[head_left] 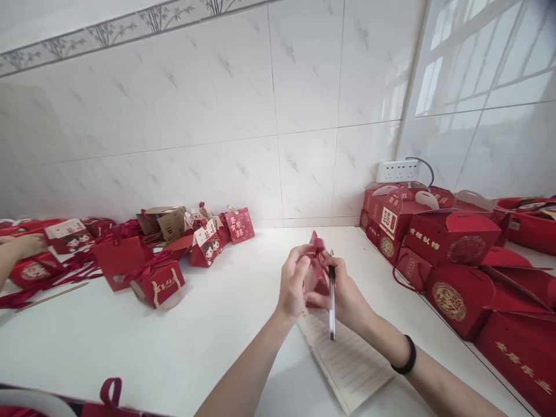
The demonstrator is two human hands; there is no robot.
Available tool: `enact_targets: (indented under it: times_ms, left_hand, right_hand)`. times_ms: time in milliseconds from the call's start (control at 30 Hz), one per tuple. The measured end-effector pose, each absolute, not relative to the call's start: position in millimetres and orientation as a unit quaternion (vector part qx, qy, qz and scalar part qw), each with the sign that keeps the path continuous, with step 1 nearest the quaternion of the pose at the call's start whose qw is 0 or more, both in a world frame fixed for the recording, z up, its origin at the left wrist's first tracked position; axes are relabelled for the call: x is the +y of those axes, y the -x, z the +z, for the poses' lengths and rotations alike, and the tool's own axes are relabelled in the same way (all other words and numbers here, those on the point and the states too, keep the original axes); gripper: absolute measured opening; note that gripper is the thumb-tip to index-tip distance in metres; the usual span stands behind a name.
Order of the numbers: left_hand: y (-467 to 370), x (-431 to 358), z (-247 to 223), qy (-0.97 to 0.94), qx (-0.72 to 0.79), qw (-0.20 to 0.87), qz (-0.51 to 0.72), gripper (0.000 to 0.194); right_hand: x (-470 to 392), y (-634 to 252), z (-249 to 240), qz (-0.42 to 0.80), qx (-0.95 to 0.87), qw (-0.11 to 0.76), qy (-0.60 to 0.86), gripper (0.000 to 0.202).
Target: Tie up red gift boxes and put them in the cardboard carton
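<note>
Over the white table, my left hand [292, 284] has its fingers wrapped round a small red gift box [319, 280], which is slightly blurred and partly covered by both hands. My right hand [351, 292] keeps a pen [332, 310] between its fingers, with the clear barrel pointing down. Its fingers also press against the side of the box. Beneath the hands lies a notebook [343, 362] with lined pages, partly hidden by my right wrist. A black band [406, 354] circles that wrist.
Stacked red gift boxes [456, 260] fill the right side, below a white power strip [397, 171]. More boxes [208, 243] and red ribbons [56, 284] lie at the left. Another person's hand [21, 246] reaches in at the far left. A tiled wall [234, 116] stands behind.
</note>
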State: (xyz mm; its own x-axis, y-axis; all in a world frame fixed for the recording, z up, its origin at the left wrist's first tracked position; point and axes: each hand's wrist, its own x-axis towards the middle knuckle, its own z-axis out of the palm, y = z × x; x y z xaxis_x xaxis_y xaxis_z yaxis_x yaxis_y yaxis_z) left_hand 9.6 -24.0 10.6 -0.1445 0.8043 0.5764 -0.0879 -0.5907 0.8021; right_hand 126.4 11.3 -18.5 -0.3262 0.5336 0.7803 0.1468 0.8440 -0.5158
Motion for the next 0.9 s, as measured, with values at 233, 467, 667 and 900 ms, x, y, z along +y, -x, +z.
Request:
enact_targets:
  times_ms: [233,467,667,900]
  left_hand:
    - [-7.7,-18.6,1.6,-0.65,0.354,0.039,0.671,0.018]
    - [-5.9,-20.9,8.9,-0.714,0.35,-0.046,0.604,0.014]
    - [-8.6,-22.8,5.8,-0.713,0.339,0.077,0.608,0.013]
    - [-15.5,-25.0,8.5,-0.767,0.278,0.034,0.577,0.02]
  right_hand:
    - [3.1,-153.3,-0.2,0.357,-0.621,0.636,0.286,0.024]
    - [0.6,-171.6,0.9,0.531,-0.666,0.484,0.199,0.031]
    - [-2.5,-173.4,9.5,0.474,-0.691,0.499,0.22,0.024]
    - [-10.3,-166.7,16.6,0.348,-0.652,0.62,0.264,0.018]
